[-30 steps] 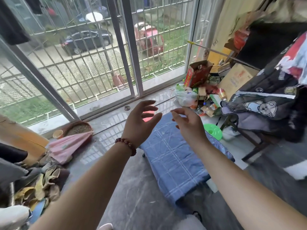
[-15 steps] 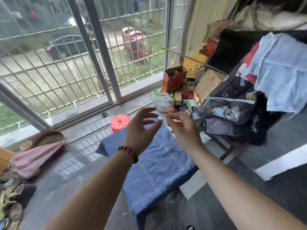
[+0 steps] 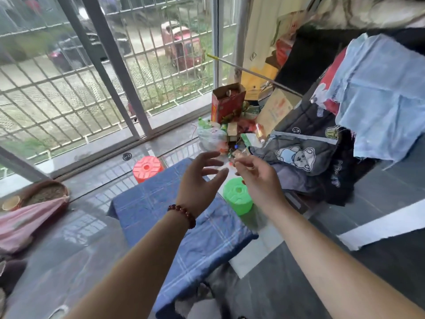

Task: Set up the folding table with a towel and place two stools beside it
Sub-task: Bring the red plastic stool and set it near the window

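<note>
Here, a blue checked towel [image 3: 161,203] lies spread over the low desk and covers it completely, its edges hanging down on the near and left sides. Both hands are raised in the air above the far end of the towel and touch nothing. The left hand [image 3: 197,180] is wide, fingers spread and slightly bent, with a dark red bead bracelet [image 3: 182,214] on its wrist. The right hand [image 3: 257,178] is also relaxed, fingers loosely bent and thumb near the forefinger; it holds nothing, though the fingertips are blurred. A red stool [image 3: 147,168] stands on the floor just beyond the towel's far left corner. A green stool [image 3: 236,196] stands just beside the towel's right edge, partly behind the right wrist. Beyond the towel is a barred window [image 3: 92,88], and to the towel's far right sit a red carton [image 3: 226,102] and a heap of clothes [image 3: 299,153].
</note>
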Demonstrator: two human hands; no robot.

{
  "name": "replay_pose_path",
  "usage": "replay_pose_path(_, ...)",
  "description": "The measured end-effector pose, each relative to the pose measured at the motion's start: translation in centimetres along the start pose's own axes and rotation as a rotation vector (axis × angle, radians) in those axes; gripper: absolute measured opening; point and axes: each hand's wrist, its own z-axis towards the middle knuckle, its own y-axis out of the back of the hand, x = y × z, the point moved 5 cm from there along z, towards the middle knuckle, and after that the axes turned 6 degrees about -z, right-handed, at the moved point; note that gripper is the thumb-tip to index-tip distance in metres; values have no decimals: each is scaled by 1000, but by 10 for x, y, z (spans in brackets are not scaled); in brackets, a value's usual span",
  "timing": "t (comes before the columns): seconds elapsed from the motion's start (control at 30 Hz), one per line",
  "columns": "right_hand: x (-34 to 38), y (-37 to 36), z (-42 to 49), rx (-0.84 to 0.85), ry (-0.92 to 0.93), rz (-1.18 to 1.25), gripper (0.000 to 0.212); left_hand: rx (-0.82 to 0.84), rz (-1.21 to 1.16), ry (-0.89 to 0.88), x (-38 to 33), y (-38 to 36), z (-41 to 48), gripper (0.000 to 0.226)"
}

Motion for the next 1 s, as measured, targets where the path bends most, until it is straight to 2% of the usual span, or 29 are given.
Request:
replay_pose_path(0.13,-6,-2,37,-4,-15,-14,16,14,18,-6,5,-9,39,30)
replay_pose_path(0.4,1,8,111,-31,6,-90,5,55,6,-31,-1,-27,120,29)
replay_pose_path(0.67,-6,17,157,-21,-23,-57,7,66,19,-20,11,-40,167,31)
replay_pose_path(0.83,-21,26,196,19,-44,-75,6,28,25,21,19,-57,193,32)
replay_pose_path(1.0,-43,41,242,111,-55,-137,8,-80,29,47,34,-82,221,30)
